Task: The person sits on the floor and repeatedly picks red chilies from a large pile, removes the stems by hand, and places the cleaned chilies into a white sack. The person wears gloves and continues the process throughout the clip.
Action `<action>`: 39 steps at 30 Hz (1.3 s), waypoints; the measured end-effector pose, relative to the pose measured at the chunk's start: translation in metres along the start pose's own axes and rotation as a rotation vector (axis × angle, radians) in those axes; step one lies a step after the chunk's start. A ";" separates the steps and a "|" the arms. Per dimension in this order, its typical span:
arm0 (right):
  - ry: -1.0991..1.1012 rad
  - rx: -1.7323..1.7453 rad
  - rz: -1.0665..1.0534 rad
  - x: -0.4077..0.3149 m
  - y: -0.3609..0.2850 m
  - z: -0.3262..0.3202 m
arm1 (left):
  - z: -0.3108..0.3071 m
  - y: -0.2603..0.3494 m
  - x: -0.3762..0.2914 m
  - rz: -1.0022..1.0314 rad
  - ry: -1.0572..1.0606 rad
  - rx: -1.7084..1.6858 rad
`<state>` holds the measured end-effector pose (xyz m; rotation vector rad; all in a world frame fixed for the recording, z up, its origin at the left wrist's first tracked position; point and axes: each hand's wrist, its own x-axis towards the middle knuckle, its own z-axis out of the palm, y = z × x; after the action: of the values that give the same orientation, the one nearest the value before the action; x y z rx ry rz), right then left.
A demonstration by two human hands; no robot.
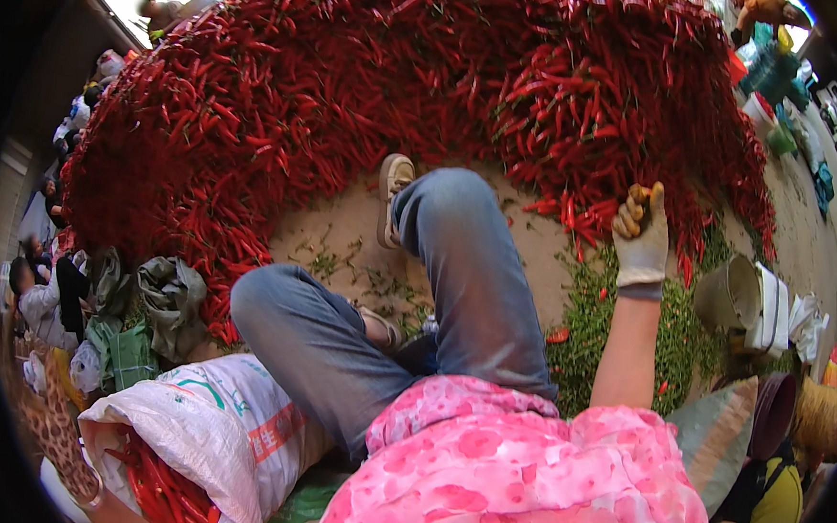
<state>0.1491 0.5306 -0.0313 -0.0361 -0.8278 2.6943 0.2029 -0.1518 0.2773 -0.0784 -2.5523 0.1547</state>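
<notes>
My right hand (640, 221) wears a pale work glove stained brown at the fingers. Its fingers curl inward with the thumb pointing up; whether they hold anything is unclear. Just beyond it rises a large pile of red chilli peppers (372, 79), which curves around my legs. Beneath my right forearm spreads a heap of green chilli stems (600, 344) with a few red bits in it. My left hand is out of view. To my left lies a white woven sack (230, 408), its mouth folded back, with red chillies (167, 490) inside.
Another person's arm in a leopard-print sleeve (62, 441) reaches beside the sack. A grey bucket (729, 291) and a white container (771, 312) stand at right. Dark green bags (168, 300) lie at left. A person in yellow-green (778, 499) is at lower right.
</notes>
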 end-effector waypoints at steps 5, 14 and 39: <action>0.184 -0.016 -0.009 -0.005 0.007 0.011 | 0.004 0.067 0.073 0.243 0.062 0.004; 0.259 0.016 0.083 -0.025 0.031 0.016 | 0.091 0.176 0.162 0.573 -0.016 -0.139; 0.732 -1.019 0.263 -0.066 0.022 -0.192 | 0.305 0.165 0.173 0.279 -0.395 -0.471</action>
<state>0.2279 0.5967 -0.2077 -1.3088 -1.8385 1.8668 -0.1066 -0.0011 0.0980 -0.6425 -2.9066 -0.3635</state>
